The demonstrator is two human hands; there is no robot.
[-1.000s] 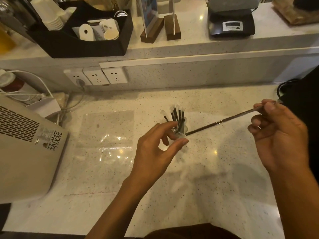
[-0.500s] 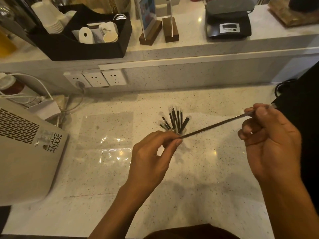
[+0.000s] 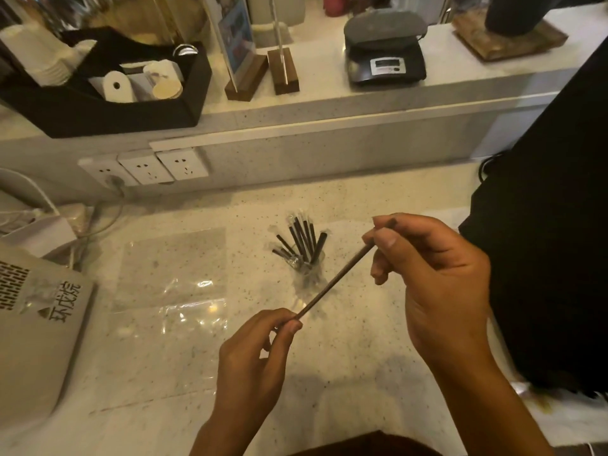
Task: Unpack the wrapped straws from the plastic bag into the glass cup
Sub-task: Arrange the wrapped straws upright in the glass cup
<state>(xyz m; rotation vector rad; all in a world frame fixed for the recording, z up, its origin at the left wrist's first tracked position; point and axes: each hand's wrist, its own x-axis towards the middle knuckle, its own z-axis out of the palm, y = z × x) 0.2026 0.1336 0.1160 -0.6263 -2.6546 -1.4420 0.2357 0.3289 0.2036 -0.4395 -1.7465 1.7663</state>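
A small glass cup (image 3: 309, 274) stands mid-counter with several dark wrapped straws (image 3: 301, 236) fanning out of its top. One more wrapped straw (image 3: 332, 284) is held in the air in front of the cup, slanting from lower left to upper right. My left hand (image 3: 256, 353) pinches its lower end between thumb and fingers. Its upper end is pinched by my right hand (image 3: 437, 278). The clear plastic bag (image 3: 171, 274) lies flat on the counter to the left of the cup.
A grey machine (image 3: 36, 330) sits at the left edge, with wall sockets (image 3: 148, 166) and white cables behind it. On the raised shelf stand a black organiser (image 3: 108, 93) with paper cups, two wooden sign stands (image 3: 263, 74) and a scale (image 3: 385, 57). A black bag (image 3: 546, 241) fills the right side.
My left hand left the cup and took the straw's lower end. Both hands drew the straw nearer to me and tilted it steeper, with my right hand moving left.
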